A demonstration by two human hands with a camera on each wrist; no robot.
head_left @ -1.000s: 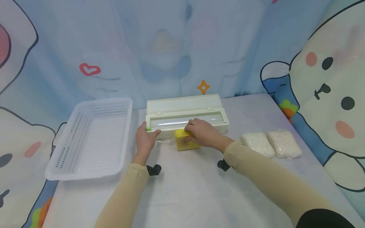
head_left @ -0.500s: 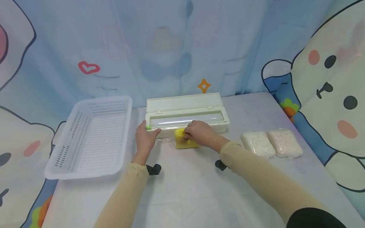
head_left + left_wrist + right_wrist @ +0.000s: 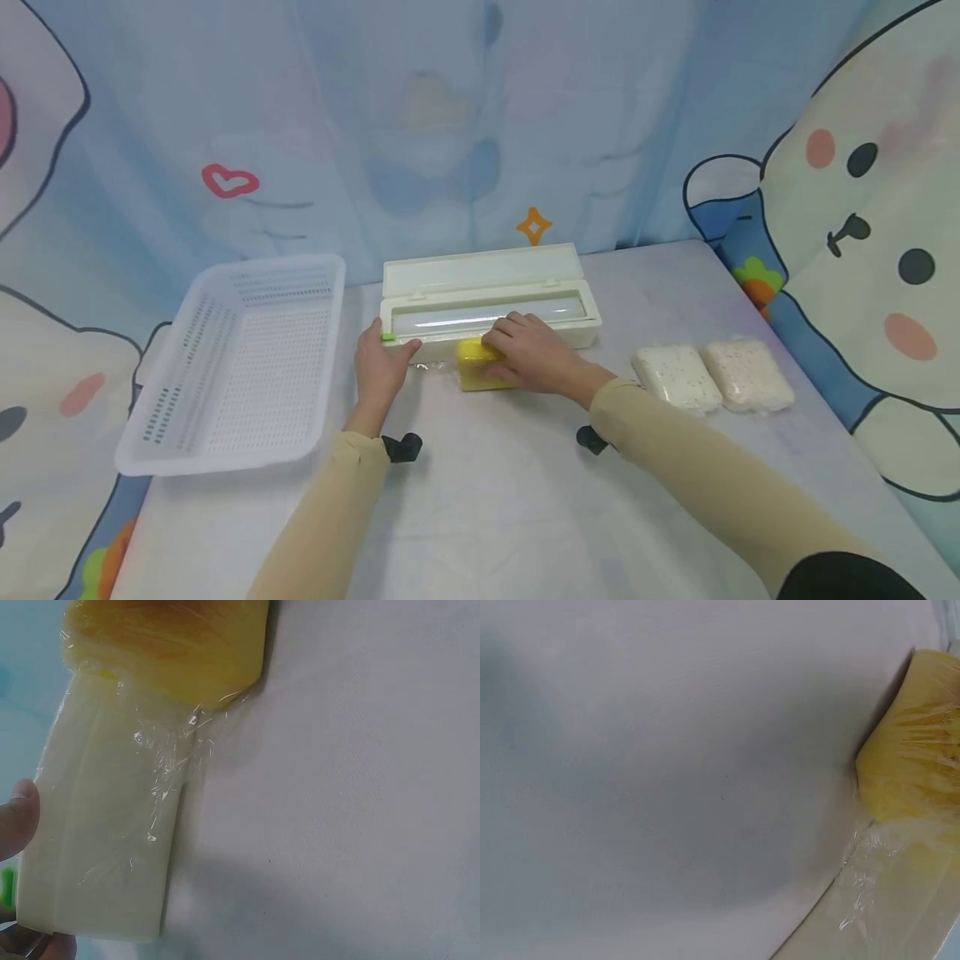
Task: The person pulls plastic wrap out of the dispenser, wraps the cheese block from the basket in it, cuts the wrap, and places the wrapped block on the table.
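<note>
A pale cream cling film dispenser stands with its lid raised and a clear roll in its trough. My left hand grips its left end, thumb along the front and fingers round the end. Against the dispenser's front is a yellow block, its face brownish like sponge cake in the left wrist view. Clear film covers the block and runs across the dispenser's front. My right hand holds the block from the right, fingers bent over its upper edge. In the right wrist view that hand is out of sight; the yellow block shows.
Two film-wrapped whitish blocks, a speckled one and a pinkish one, lie side by side at the right. A white perforated basket stands at the left. A printed curtain hangs behind the table.
My right hand's fingers have shifted slightly over the block's upper edge, and its wrist has moved a little right. My left hand stays on the dispenser's end.
</note>
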